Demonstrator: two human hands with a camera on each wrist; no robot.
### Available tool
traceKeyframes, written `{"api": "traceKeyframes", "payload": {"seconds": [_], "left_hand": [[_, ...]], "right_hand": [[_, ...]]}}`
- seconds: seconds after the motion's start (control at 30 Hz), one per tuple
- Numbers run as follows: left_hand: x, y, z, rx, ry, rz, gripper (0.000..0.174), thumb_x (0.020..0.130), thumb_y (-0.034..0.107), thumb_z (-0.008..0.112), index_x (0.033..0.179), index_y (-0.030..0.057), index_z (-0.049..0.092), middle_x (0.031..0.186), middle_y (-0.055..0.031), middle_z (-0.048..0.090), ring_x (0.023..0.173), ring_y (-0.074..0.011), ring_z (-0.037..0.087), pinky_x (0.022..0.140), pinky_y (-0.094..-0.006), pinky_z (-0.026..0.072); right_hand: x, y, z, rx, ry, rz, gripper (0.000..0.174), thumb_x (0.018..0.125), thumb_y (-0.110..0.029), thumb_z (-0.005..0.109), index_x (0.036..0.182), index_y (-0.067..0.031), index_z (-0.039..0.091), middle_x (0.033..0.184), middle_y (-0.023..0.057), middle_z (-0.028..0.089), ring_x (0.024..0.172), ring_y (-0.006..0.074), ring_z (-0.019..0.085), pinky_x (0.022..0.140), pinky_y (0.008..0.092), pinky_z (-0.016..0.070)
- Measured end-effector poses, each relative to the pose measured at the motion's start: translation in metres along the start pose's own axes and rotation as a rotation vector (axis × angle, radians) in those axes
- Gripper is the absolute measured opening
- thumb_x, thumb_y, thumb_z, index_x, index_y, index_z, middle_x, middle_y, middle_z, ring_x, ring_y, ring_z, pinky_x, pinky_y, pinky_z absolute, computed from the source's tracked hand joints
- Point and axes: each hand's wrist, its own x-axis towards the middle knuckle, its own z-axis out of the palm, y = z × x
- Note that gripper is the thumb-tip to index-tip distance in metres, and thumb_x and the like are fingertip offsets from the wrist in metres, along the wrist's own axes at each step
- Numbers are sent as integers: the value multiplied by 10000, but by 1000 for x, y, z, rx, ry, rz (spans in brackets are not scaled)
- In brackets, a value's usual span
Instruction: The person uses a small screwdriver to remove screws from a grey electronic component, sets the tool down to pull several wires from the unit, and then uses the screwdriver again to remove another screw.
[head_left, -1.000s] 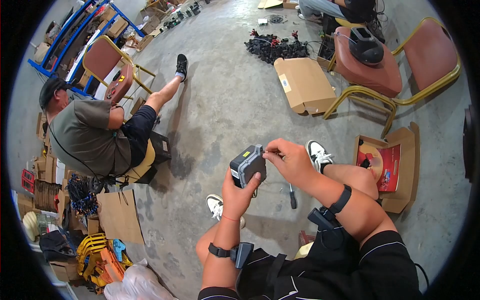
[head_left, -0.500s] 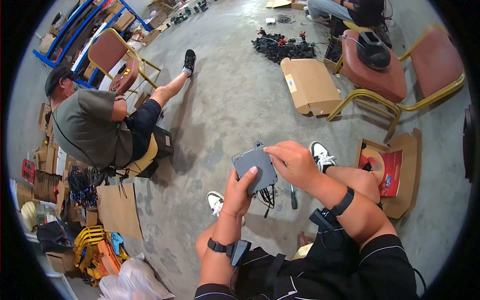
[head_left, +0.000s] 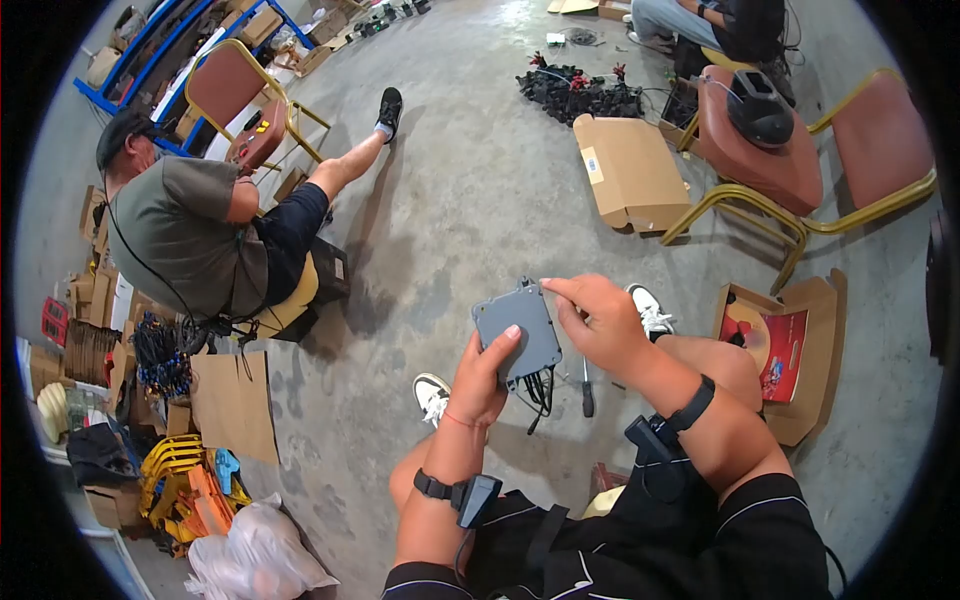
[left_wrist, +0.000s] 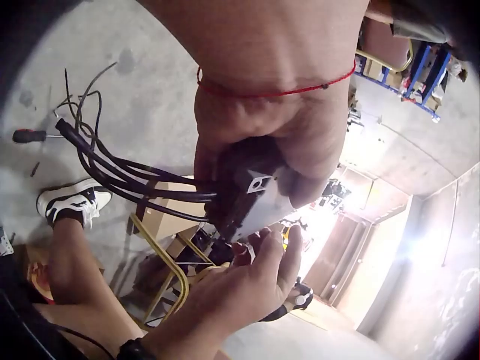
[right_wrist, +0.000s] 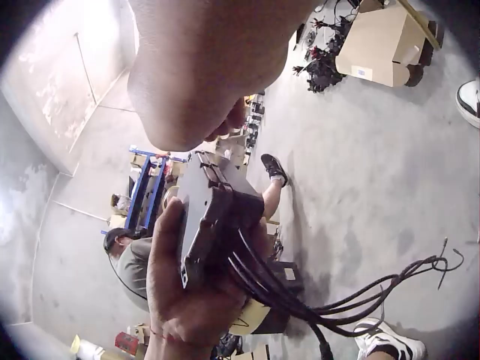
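My left hand (head_left: 480, 375) holds a flat grey electrical box (head_left: 520, 335), its thumb lying across the broad face. Several black cables (right_wrist: 285, 304) come out of one side of the box and hang down, their ends loose in the right wrist view. My right hand (head_left: 605, 318) is at the box's upper right corner, index finger reaching to that corner and the thumb apart from it. In the left wrist view its fingers sit close by the box's lower edge, with nothing visibly held. A screwdriver (head_left: 587, 398) lies on the floor beyond the hands.
An opened carton with a red insert (head_left: 785, 350) lies on the right. Farther off are a cardboard box (head_left: 630, 175), a black pile of parts (head_left: 575, 95) and a brown chair (head_left: 760, 165). A seated person (head_left: 190, 235) is at left, near a white bag (head_left: 262, 550).
The box has turned so that its broad grey face shows and its cables have come into view. My right index finger has spread from the thumb at the corner.
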Motion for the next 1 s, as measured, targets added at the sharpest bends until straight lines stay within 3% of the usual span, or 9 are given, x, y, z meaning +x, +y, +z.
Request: {"api": "traceKeyframes", "payload": {"seconds": [0.07, 0.3, 0.53, 0.63, 0.7, 0.73, 0.87, 0.93, 1.0], "left_hand": [[0, 1, -1, -11, -12, -4, 546, 917, 224, 672, 1370, 5, 460, 1238, -111, 595, 1133, -206, 596, 958, -349, 502], [0, -7, -3, -19, 64, -6, 515, 916, 210, 681, 1338, -7, 483, 1222, -110, 601, 1106, -200, 605, 943, -345, 508], [5, -10, 1, 100, 53, -23, 499, 890, 211, 740, 1286, 6, 516, 1188, -95, 605, 1086, -173, 595, 937, -326, 492], [7, -13, 1, 154, 50, -55, 484, 894, 213, 740, 1276, 11, 520, 1184, -90, 606, 1078, -169, 599, 923, -319, 498], [9, -17, 0, 130, 16, -50, 477, 893, 210, 742, 1269, 15, 521, 1180, -92, 607, 1064, -166, 605, 903, -312, 506], [9, -17, 0, 137, 18, -53, 482, 891, 209, 743, 1271, 14, 520, 1175, -93, 608, 1057, -166, 608, 895, -309, 509], [4, -16, 2, 176, 36, -60, 489, 886, 205, 745, 1274, 14, 518, 1157, -93, 610, 1040, -162, 610, 885, -308, 512], [6, -17, 2, 193, 38, -56, 488, 885, 207, 745, 1272, 14, 519, 1152, -91, 611, 1035, -160, 610, 882, -308, 511], [7, -19, 2, 209, 39, -58, 487, 885, 208, 745, 1270, 14, 520, 1147, -88, 611, 1030, -158, 609, 880, -308, 511]], "right_hand": [[0, -2, -2, 67, -38, 139, 229, 851, -27, 676, 1079, -46, 697, 866, 120, 683, 768, 270, 656, 681, 352, 535], [1, -7, -6, 77, -59, 206, 150, 869, -62, 700, 1012, -16, 701, 903, 126, 703, 782, 267, 675, 697, 334, 537], [3, -8, 4, 163, -99, 96, 129, 876, -39, 677, 997, -10, 709, 920, 133, 714, 830, 275, 697, 728, 342, 552], [5, -10, 1, 187, -170, 111, 144, 884, -34, 654, 1017, -15, 706, 938, 138, 719, 829, 271, 702, 725, 338, 553], [7, -14, -1, 192, -227, 255, 174, 882, -4, 660, 1051, -4, 702, 977, 132, 725, 852, 213, 705, 740, 307, 554], [5, -11, 2, 183, -187, 188, 160, 890, 10, 639, 1036, -6, 703, 971, 122, 728, 823, 192, 703, 720, 300, 554], [2, -12, 4, 189, -176, 194, 157, 877, 17, 646, 1020, -10, 706, 951, 116, 724, 816, 218, 697, 721, 311, 551], [1, -7, 4, 97, -163, 64, 149, 850, -31, 674, 990, -52, 723, 1063, 136, 696, 978, 292, 661, 815, 362, 526], [3, -9, 3, 37, -166, 66, 144, 837, -46, 691, 971, -72, 735, 1142, 125, 673, 1081, 299, 609, 890, 382, 487]]}}
